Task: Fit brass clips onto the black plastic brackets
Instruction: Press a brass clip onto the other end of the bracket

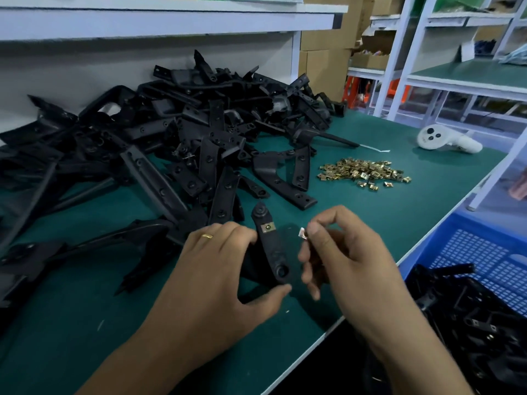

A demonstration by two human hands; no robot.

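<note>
The left hand (228,269) is gripping a black bracket (272,246) already wearing one brass clip (267,228). Beside it, the right hand (342,252) is pinching another clip (302,233). Many brackets (171,132) are waiting beyond.

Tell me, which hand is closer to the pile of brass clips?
Right. The right hand, pinching one clip, is below the pile of brass clips on the green mat. The left hand, holding the black bracket, is farther left of it.
</note>
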